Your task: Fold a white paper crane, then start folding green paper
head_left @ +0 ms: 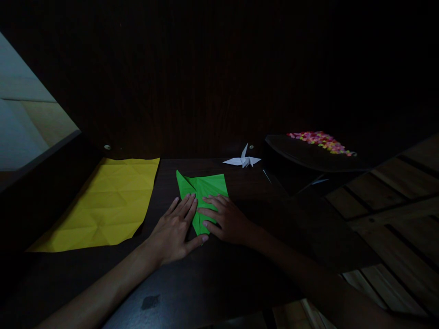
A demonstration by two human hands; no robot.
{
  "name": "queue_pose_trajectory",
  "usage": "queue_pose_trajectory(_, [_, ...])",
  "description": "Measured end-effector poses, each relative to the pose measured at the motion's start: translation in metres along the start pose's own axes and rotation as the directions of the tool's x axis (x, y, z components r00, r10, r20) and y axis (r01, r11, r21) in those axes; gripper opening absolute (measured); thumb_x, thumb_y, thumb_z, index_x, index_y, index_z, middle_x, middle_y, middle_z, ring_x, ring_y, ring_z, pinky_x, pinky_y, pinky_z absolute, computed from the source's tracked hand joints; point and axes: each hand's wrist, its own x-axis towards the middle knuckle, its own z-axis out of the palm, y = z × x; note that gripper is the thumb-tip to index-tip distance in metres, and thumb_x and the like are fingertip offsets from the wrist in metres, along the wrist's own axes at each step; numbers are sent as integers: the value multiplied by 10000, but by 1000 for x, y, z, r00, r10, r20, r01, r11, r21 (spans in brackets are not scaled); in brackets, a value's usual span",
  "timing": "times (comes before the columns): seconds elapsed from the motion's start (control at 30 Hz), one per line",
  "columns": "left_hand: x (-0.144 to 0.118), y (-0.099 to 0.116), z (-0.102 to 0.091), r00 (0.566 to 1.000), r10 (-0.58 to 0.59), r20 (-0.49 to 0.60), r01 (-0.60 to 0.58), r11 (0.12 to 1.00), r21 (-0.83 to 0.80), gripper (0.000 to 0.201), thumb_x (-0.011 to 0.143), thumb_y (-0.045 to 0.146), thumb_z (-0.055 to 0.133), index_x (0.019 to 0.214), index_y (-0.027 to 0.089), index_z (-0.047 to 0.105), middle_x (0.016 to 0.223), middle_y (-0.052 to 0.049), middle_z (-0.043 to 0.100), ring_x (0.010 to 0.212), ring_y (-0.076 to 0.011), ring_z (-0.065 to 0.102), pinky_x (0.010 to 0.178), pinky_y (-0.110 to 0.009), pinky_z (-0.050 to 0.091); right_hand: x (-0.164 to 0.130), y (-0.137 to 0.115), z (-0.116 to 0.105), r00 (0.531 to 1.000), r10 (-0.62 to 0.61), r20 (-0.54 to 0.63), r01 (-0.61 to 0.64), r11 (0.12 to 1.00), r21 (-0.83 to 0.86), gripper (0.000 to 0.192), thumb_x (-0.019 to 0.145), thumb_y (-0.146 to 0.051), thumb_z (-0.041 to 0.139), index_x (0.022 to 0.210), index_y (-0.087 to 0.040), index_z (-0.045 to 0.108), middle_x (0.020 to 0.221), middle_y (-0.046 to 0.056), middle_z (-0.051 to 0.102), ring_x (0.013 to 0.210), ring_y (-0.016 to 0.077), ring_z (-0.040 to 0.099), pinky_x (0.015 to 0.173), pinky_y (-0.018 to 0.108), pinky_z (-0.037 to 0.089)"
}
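Observation:
A green sheet of origami paper, partly folded, lies on the dark wooden table. Its upper left corner sticks up in a point, and the lower end narrows between my hands. My left hand rests flat on the paper's left edge, fingers stretched out and the thumb reaching to the bottom tip. Across the right half of the paper spreads my right hand, its fingers apart and pressing on the surface. Parts of the paper are hidden under both hands.
A large creased yellow sheet lies to the left. At the back stands a white folded paper crane. Farther right, a dark curved surface bears a pile of small pink and yellow pieces. Wooden slats show at the right.

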Motion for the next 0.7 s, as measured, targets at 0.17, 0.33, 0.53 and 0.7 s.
queue_pose_trajectory(0.17, [0,1,0,1000,-8,18,8,1000,-3,871,867,680,403,1474,64,299,1511,-222,325,1410,-328,284,1140,-521,247,0,0,0,1000,-12,-11,12,1000,-1,379,943,-374,491,1284,-236,582,1344,123,523,1264,297,427,1045,494,344])
queue_pose_trajectory(0.33, [-1,1,0,999,-11,38,11,1000,-12,852,888,653,396,1473,43,291,1524,-216,298,1426,-330,239,1149,-526,230,-1,1,3,999,-19,-38,19,1000,11,360,937,-367,508,1255,-229,605,1335,133,530,1250,307,437,1032,515,349])
queue_pose_trajectory(0.53, [-1,-1,1,999,3,53,-2,1000,-18,685,962,523,359,1487,92,276,1550,-159,272,1443,-299,189,1159,-509,228,-1,1,3,998,-23,-64,24,1000,12,360,930,-379,517,1243,-229,613,1303,126,549,1239,304,446,1027,503,369])
queue_pose_trajectory(0.7, [-1,-3,4,1000,5,22,-5,1000,-14,552,1005,390,306,1491,131,275,1546,-127,302,1445,-274,192,1149,-508,259,-1,1,2,998,-21,-55,22,1000,4,362,933,-369,514,1256,-234,604,1304,122,549,1230,302,456,1026,509,367])
